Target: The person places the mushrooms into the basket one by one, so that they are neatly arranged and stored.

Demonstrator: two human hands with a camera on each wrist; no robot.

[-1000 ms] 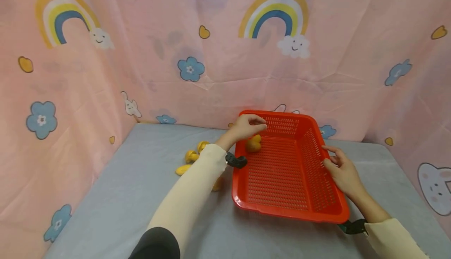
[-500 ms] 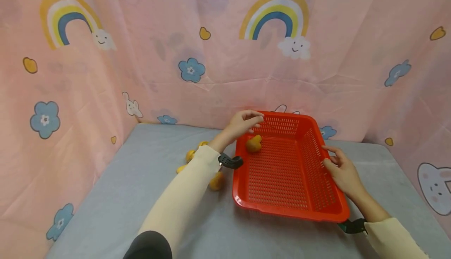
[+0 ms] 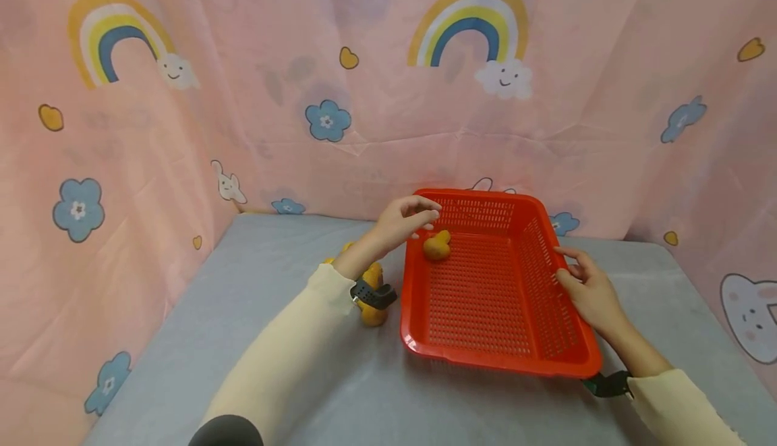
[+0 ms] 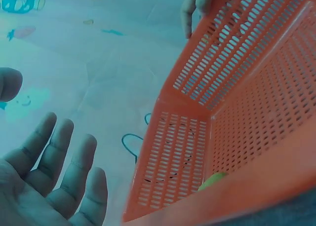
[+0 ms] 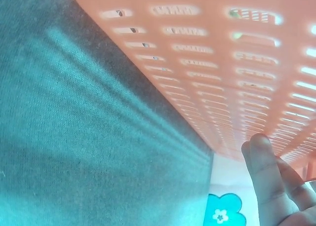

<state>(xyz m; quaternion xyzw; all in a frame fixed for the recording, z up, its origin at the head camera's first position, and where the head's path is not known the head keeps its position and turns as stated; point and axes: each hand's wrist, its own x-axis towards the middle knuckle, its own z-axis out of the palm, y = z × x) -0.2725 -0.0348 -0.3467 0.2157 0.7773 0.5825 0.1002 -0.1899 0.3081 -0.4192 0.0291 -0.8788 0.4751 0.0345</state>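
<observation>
My left hand point(image 3: 403, 220) hovers by the back left corner of a red plastic basket point(image 3: 504, 369). In the left wrist view its fingers point(image 4: 81, 159) are spread and relaxed, with nothing between them. A yellow-brown, pear-shaped thing point(image 3: 436, 249) lies in the basket against the left wall; only a yellow-green bit of it shows in the left wrist view. My right hand point(image 3: 593, 297) holds the basket's right rim. Seen from the right wrist, its fingers point(image 5: 266, 176) lie along the slotted outer wall. More yellow-brown pieces point(image 3: 373, 316) lie left of the basket, partly hidden behind my left wrist.
The basket stands on a grey-blue cloth-covered table point(image 3: 243, 297). Close behind it hangs a pink curtain point(image 3: 388, 162) printed with rainbows and flowers. A dark strap with a camera point(image 3: 373, 293) juts from my left wrist beside the basket's left rim.
My left hand has drawn back leftward from over the basket to its left rim, uncovering the piece inside. My right hand and the basket have stayed in place.
</observation>
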